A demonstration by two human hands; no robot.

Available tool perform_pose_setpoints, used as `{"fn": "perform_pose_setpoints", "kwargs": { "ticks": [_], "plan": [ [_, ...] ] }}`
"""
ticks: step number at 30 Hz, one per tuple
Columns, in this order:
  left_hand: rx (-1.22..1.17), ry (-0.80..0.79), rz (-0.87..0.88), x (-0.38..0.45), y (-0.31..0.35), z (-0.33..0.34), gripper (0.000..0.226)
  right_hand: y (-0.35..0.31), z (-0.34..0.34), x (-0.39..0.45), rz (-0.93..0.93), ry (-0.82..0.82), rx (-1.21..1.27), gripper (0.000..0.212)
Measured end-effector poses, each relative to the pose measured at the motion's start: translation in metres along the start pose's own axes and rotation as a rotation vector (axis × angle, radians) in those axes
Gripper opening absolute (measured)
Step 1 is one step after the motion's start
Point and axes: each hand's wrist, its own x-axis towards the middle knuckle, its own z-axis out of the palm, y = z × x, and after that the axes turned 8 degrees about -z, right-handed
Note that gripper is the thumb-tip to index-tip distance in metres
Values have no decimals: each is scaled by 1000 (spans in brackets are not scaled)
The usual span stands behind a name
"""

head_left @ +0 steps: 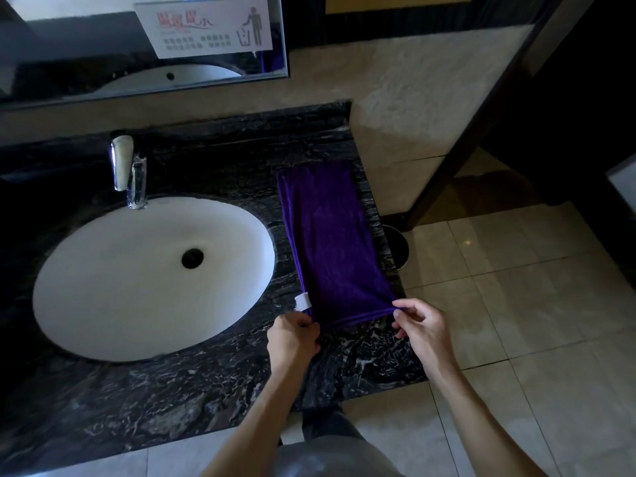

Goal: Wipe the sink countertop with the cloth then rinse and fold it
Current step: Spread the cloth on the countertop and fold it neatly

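Note:
A purple cloth [330, 235] lies folded into a long strip on the black marble countertop [192, 383], to the right of the white oval sink [113, 280]. A white label sticks out at its near left corner. My left hand [294, 337] pinches the near left corner of the cloth. The near right corner is pinched by my right hand [421, 327], between thumb and fingers. The near edge is stretched taut between both hands.
A chrome faucet [127, 166] stands behind the sink. A mirror [103, 39] with a sign hangs on the wall. A dark round bin [397, 247] sits on the tiled floor just past the counter's right edge.

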Motion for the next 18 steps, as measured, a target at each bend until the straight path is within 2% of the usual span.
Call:
{"fn": "perform_pose_setpoints", "kwargs": {
  "ticks": [7, 11, 13, 18],
  "plan": [
    [-119, -56, 10, -3, -1, 13, 26, 1, -2, 1, 0, 19, 7, 14],
    [-457, -168, -115, 0, -9, 1, 13, 1, -4, 1, 15, 67, 69, 16],
    [-541, -196, -132, 0, -13, -5, 11, -1, -2, 0, 26, 82, 101, 14],
    [-551, -137, -122, 0, -15, -8, 8, -3, 2, -2, 46, 81, 113, 7]
  ]
}}
